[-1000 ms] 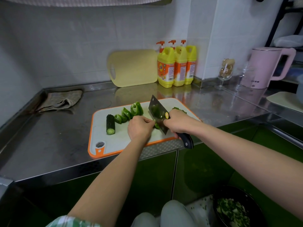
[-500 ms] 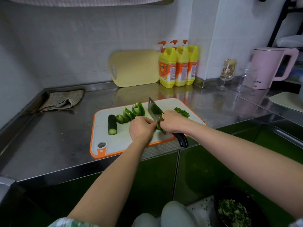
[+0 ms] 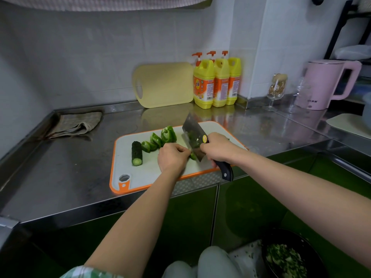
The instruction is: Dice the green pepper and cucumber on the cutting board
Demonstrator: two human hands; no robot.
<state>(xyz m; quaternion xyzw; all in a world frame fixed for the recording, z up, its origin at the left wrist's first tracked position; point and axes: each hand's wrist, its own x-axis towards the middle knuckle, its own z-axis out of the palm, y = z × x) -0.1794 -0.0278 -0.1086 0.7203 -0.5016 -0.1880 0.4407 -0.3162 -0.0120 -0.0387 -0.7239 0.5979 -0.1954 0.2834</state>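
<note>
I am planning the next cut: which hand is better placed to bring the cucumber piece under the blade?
Left. The left hand, steadying a pepper piece, lies nearer the cucumber piece; the right hand grips the cleaver.

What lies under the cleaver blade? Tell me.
A green pepper piece sits under the cleaver, held by the left hand. The blade and the right hand cover the rest of it.

Your left hand [image 3: 172, 157] and the cleaver [image 3: 192, 133] cover most of the pepper piece [image 3: 193, 156] between them. Your right hand [image 3: 217, 149] hides the handle's front. The dark bowl [image 3: 297, 238] runs off the lower edge. The bottle labels [image 3: 203, 87] are too small to read.
</note>
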